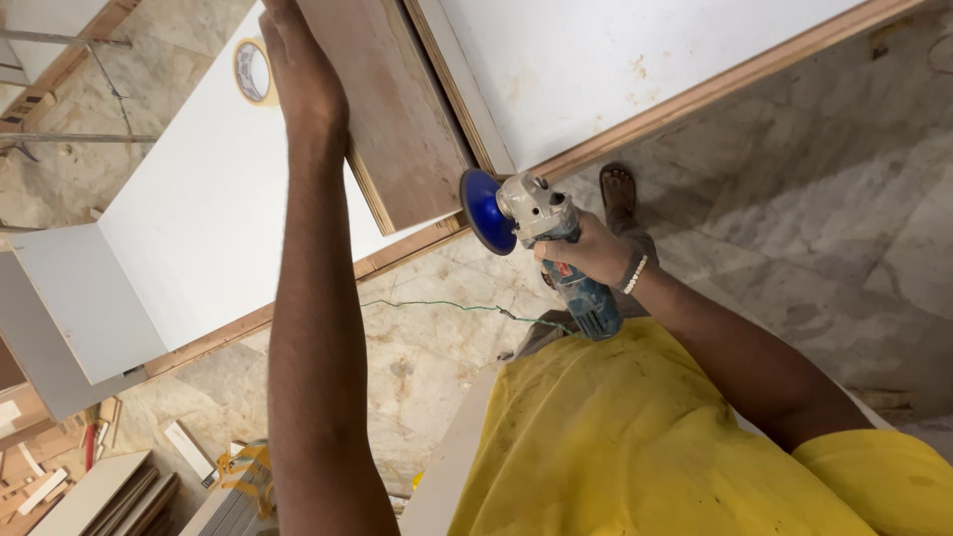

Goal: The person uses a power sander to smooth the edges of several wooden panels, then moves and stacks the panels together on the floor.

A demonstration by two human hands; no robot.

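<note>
My left hand [303, 74] lies flat on a brown plywood board [402, 109] that rests on a large white panel [208, 199], pressing near the board's left edge. My right hand [596, 248] grips a blue angle grinder [556, 248] with a grey metal head and a round blue disc [486, 210]. The disc sits just off the plywood board's near corner, facing its edge. I cannot tell whether disc and board touch.
A roll of tape [254, 71] lies on the white panel beside my left hand. A second white wood-edged panel [615, 60] lies to the right. A green wire [447, 308] runs over the marble floor [814, 218]. Wood offcuts [89, 486] pile at lower left. My sandalled foot [617, 191] stands by the panel.
</note>
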